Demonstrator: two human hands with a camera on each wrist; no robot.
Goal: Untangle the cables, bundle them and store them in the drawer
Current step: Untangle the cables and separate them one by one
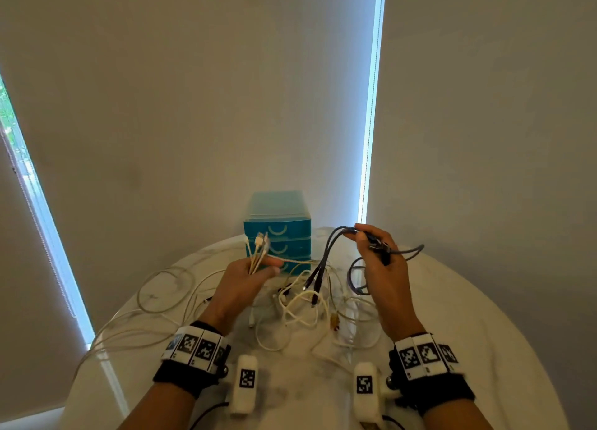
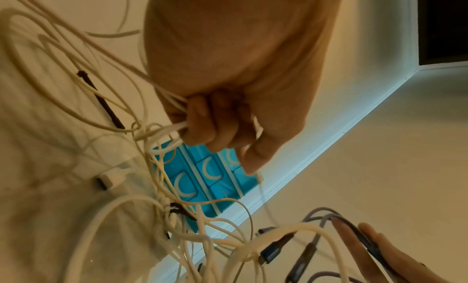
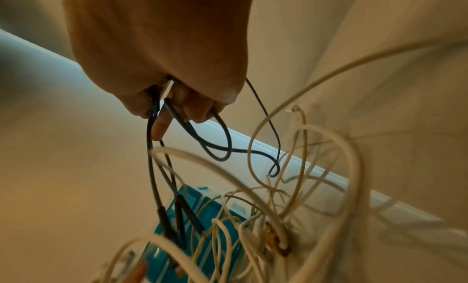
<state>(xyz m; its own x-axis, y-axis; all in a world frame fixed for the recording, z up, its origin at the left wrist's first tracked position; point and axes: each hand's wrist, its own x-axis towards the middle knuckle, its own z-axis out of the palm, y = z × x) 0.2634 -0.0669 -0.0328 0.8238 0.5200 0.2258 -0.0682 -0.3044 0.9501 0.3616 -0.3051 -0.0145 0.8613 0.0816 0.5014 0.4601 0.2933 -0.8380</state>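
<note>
My left hand (image 1: 255,273) grips a bunch of white cable ends (image 1: 259,244), plugs pointing up, in front of the teal drawer unit (image 1: 278,231). In the left wrist view the fingers (image 2: 202,125) curl round the white cables (image 2: 164,131). My right hand (image 1: 376,249) is raised to the right and grips dark grey cables (image 1: 326,258) whose plugs dangle over the pile. Its fingers (image 3: 182,105) close on the dark cables (image 3: 217,145) in the right wrist view. A tangle of white cables (image 1: 303,310) lies on the round white table (image 1: 452,316) between my hands.
The teal drawer unit (image 2: 205,179) has three shut drawers and stands at the table's far edge against a blind. Long pale cable loops (image 1: 161,290) spread over the left of the table. A black cable tie (image 2: 101,99) lies among them.
</note>
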